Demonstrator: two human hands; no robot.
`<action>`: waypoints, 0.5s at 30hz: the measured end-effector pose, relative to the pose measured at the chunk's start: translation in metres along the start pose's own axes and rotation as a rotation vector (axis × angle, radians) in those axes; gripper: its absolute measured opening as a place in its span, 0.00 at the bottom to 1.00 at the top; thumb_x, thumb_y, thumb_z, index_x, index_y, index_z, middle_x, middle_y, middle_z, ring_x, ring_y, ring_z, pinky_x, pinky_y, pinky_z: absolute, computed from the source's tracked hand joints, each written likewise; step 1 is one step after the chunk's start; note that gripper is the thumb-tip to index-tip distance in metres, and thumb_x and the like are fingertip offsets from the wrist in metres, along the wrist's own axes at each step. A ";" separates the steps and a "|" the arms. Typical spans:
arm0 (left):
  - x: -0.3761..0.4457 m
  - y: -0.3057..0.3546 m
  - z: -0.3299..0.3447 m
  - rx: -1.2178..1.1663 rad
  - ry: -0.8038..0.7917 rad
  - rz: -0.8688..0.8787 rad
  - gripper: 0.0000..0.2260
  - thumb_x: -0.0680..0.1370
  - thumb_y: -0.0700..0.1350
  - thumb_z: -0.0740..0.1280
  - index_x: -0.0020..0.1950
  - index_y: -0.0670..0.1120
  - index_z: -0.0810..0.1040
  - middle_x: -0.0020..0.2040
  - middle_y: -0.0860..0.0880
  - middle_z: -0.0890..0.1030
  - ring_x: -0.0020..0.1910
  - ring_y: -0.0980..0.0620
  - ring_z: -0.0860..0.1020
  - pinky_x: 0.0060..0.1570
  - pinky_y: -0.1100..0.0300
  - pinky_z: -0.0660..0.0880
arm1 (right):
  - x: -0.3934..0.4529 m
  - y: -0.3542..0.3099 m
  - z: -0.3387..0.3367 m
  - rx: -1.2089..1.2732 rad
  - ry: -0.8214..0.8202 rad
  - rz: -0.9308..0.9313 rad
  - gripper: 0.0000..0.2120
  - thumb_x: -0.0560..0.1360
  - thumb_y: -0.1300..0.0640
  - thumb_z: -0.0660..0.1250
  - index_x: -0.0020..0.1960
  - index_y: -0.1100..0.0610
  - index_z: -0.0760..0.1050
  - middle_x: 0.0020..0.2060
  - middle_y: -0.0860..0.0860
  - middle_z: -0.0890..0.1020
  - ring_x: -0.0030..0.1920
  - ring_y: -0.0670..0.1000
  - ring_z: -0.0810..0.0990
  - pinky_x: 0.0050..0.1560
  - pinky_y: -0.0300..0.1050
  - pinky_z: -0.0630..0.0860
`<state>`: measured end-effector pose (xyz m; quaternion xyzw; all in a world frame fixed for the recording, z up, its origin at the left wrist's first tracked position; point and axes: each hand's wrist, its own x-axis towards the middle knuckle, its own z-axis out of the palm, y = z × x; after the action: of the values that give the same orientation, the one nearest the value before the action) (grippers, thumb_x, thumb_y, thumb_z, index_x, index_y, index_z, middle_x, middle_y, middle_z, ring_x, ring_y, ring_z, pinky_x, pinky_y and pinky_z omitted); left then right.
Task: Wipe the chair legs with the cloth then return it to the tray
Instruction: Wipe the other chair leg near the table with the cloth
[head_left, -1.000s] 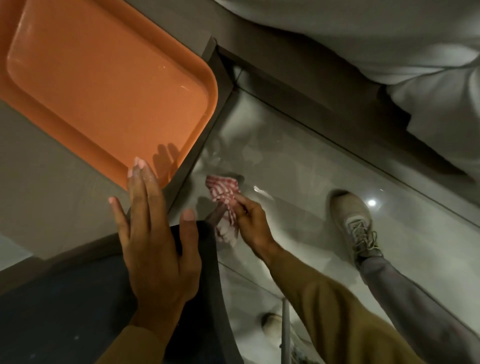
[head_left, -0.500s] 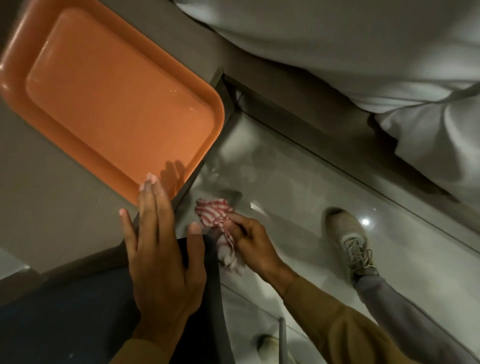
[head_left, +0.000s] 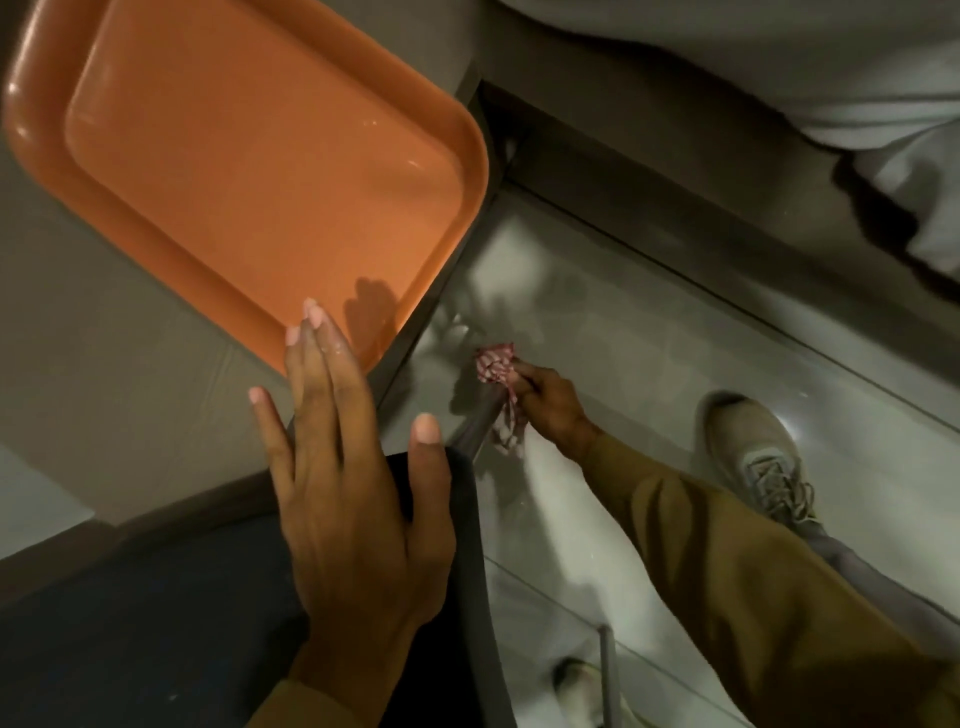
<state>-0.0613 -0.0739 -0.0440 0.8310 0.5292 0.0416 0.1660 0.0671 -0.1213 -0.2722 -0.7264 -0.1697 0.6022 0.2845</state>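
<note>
Your right hand (head_left: 550, 397) pinches the striped cloth (head_left: 497, 371) against what looks like a chair leg (head_left: 475, 426), at four o'clock from the tray (head_left: 249, 171); your left hand (head_left: 353, 499) lies flat, fingers spread.

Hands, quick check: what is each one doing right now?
Left hand: open, flat on the chair seat, holding nothing.
Right hand: closed on the cloth, against the chair leg.

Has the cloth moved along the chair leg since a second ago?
Yes. The right hand has carried the red-striped cloth down the chair leg, farther from the chair seat.
</note>
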 end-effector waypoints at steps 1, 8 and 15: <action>0.000 0.001 -0.001 0.003 -0.002 -0.007 0.35 0.89 0.62 0.43 0.90 0.42 0.49 0.91 0.47 0.53 0.91 0.50 0.50 0.89 0.37 0.46 | -0.019 -0.009 -0.006 0.018 -0.018 -0.048 0.15 0.86 0.62 0.62 0.69 0.63 0.81 0.64 0.60 0.85 0.65 0.58 0.83 0.69 0.46 0.75; -0.001 0.001 -0.003 0.028 0.002 -0.008 0.36 0.88 0.64 0.42 0.90 0.44 0.48 0.91 0.48 0.52 0.91 0.53 0.49 0.89 0.37 0.47 | -0.147 -0.062 0.000 0.190 -0.045 -0.324 0.15 0.86 0.49 0.62 0.69 0.47 0.81 0.63 0.44 0.87 0.65 0.41 0.84 0.69 0.42 0.80; -0.001 0.000 0.002 0.006 0.024 0.022 0.35 0.88 0.63 0.42 0.90 0.43 0.49 0.91 0.49 0.53 0.91 0.52 0.50 0.90 0.42 0.44 | -0.053 -0.005 0.006 0.116 0.035 -0.137 0.14 0.87 0.62 0.61 0.65 0.66 0.82 0.58 0.58 0.87 0.56 0.50 0.85 0.67 0.52 0.79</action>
<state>-0.0616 -0.0751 -0.0454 0.8368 0.5220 0.0519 0.1568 0.0499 -0.1473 -0.2286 -0.7058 -0.1787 0.5774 0.3694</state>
